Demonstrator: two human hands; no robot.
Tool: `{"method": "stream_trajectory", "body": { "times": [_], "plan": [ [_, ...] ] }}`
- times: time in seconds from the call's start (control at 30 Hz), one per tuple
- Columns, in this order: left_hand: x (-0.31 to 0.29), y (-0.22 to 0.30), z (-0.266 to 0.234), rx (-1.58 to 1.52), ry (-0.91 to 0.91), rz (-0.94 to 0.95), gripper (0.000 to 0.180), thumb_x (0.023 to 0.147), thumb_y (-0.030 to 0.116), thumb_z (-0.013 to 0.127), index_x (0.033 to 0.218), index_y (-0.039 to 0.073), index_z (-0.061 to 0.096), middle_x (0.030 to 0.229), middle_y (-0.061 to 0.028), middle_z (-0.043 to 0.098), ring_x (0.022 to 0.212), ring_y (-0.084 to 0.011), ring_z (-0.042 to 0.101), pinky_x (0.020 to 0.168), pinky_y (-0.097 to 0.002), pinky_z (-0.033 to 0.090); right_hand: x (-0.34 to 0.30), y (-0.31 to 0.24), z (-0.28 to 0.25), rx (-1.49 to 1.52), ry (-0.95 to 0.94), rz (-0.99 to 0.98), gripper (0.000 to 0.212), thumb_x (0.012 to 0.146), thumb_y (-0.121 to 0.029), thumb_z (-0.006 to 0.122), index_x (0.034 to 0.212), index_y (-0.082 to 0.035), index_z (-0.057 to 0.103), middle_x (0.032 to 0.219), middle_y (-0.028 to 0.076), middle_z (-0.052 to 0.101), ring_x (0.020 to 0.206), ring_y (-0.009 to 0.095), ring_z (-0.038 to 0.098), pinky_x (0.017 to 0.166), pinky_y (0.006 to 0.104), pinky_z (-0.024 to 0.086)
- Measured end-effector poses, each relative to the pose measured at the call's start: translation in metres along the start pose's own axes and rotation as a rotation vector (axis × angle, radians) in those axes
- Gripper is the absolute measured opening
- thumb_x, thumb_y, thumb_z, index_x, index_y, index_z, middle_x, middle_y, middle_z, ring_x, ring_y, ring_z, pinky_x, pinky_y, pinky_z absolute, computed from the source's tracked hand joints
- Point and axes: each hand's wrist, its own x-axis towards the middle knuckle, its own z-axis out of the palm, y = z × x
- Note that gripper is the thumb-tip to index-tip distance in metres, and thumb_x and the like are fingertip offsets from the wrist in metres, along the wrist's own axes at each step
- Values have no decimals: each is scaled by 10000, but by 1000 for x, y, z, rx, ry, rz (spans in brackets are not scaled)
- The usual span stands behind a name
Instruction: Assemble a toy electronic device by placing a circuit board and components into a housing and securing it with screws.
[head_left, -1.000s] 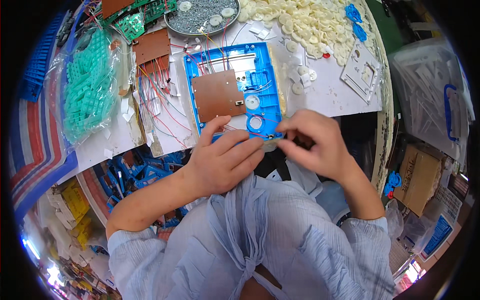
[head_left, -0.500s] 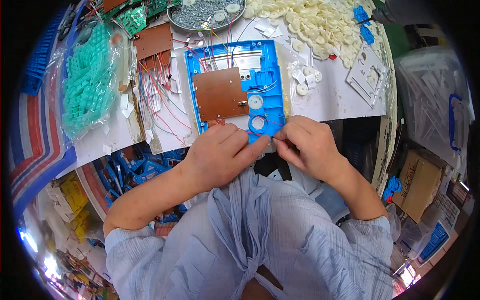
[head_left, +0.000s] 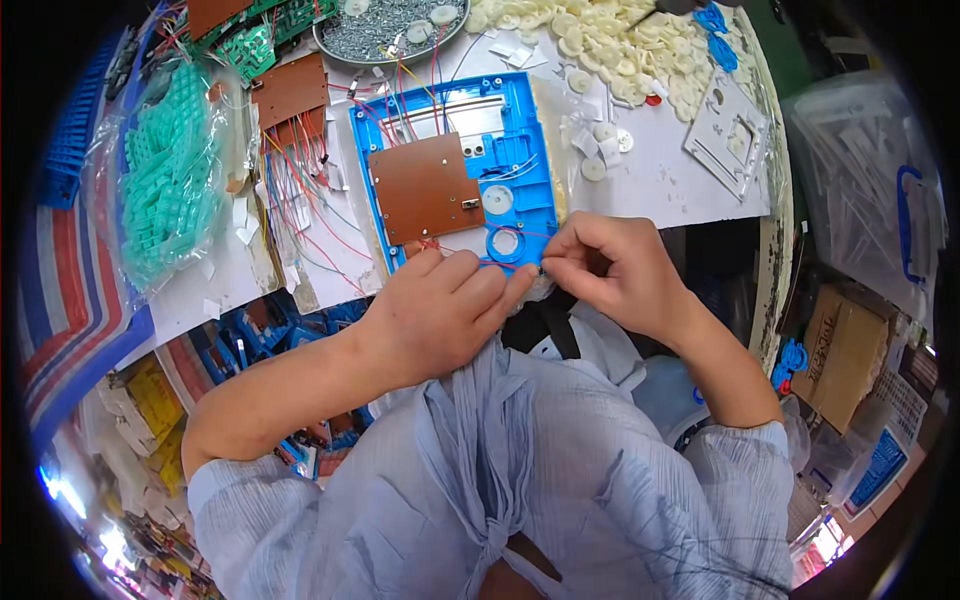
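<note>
A blue plastic housing [head_left: 535, 205] lies open on the table in front of me, with a brown circuit board [head_left: 425, 190] resting over its left part. Thin red, white and yellow wires run out of its far side, and a red wire crosses near the round white speaker-like ring [head_left: 505, 242]. My left hand [head_left: 440, 305] is curled over the housing's near edge, its index finger reaching to the near right corner. At that same corner my right hand [head_left: 615, 265] pinches thumb and forefinger together; whatever sits between those fingertips is too small to make out.
A round tray of screws [head_left: 390, 45] stands at the back, beside a heap of cream plastic discs [head_left: 610, 55]. Bagged green plastic parts [head_left: 175, 180] lie left, near another brown board [head_left: 290, 95] with wires. A white plastic frame [head_left: 728, 135] lies right. Blue housings fill the space below the table's left edge.
The whole view has shifted slightly, the table items sitting a little further left. My right hand has turned at the corner, its fingers more rounded; my left stays on the near edge.
</note>
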Motion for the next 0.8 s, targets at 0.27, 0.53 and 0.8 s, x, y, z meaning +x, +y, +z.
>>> {"method": "stream_trajectory", "body": {
  "times": [0.27, 0.53, 0.8],
  "plan": [
    [1, 4, 2, 34, 20, 17, 560, 768, 158, 633, 1314, 44, 680, 824, -11, 448, 761, -179, 505, 652, -342, 428, 9, -15, -7, -309, -102, -53, 120, 868, -116, 707, 892, -32, 625, 742, 145, 673, 687, 356, 671, 625, 445, 517],
    [5, 3, -5, 25, -14, 31, 498, 820, 142, 629, 1306, 44, 668, 834, -14, 494, 767, -181, 532, 654, -343, 423, 12, -18, -7, -444, -111, -107, 146, 879, -144, 698, 949, -50, 612, 710, 134, 648, 678, 391, 653, 618, 482, 508],
    [-11, -12, -6, -240, 266, -212, 481, 797, 68, 734, 1268, 31, 648, 997, -92, 637, 773, -264, 576, 687, -407, 443, -11, -1, -12, -455, 179, -212, 182, 881, -186, 741, 981, -61, 654, 800, 114, 616, 781, 311, 603, 707, 411, 494]
  ]
}}
